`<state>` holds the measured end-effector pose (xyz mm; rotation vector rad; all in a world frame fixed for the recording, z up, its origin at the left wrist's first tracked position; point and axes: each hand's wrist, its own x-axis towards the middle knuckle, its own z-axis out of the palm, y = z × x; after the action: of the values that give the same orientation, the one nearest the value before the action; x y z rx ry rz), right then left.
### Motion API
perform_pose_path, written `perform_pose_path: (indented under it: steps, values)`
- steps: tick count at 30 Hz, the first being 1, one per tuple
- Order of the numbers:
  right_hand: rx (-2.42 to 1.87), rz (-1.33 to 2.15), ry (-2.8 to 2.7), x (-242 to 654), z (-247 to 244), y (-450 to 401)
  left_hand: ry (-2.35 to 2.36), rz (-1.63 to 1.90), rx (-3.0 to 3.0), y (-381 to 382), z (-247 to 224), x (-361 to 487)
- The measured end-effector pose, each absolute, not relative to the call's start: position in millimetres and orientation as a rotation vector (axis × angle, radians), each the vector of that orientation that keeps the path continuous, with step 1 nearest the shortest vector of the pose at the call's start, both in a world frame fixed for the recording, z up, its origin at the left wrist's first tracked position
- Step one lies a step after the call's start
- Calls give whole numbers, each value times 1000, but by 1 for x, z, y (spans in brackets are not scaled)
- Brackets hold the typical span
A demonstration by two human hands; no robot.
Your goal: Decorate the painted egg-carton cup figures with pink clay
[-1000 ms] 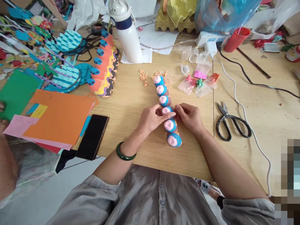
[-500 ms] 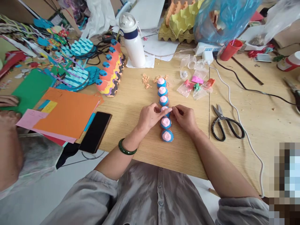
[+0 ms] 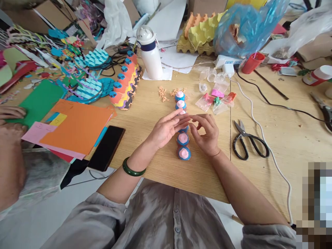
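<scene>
A row of egg-carton cups, each capped with blue and a pink blob, runs away from me on the wooden table. Over the middle of the row my left hand is open, its fingers stretched out to the right and hiding part of the cups. My right hand is just right of the row, fingers bent and thumb apart from the index finger, so it is open. The fingertips of both hands meet or nearly meet above the row. No held object shows in either hand. A green bangle circles my left wrist.
Black-handled scissors and a white cable lie to the right. Small clay bags and crumbs lie beyond. On the left are a phone, coloured sheets, a painted carton strip, a bottle and another person's hand.
My left fingers have straightened out from a bent pose over the row. My right hand has loosened from a pinch, its thumb parting from the fingers. The view has shifted slightly.
</scene>
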<state>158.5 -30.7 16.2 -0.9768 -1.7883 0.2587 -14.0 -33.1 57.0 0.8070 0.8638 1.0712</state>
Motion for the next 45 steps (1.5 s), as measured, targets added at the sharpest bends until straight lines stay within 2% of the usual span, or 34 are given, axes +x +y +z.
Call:
perform_pose_path:
  steps: [6, 10, 18, 23, 31, 45]
  values:
    - [-875, 230, -1906, 155, 18, -33, 823, 923, 915, -35, 60, -6]
    - [-917, 233, -1799, 157, 19, -35, 844, 949, 893, -35, 57, -10]
    - [-889, 368, -1764, 159, 16, -35, 905, 867, 829, -33, 55, -18]
    - [-869, 468, -1806, 158, 22, -37, 939, 880, 886, -33, 56, -19]
    - [-782, 372, -1808, 159, 20, -35, 941, 906, 1000, -39, 58, -19]
    - [-776, 451, -1747, 157, 23, -34, 1026, 963, 1095, -38, 58, -18]
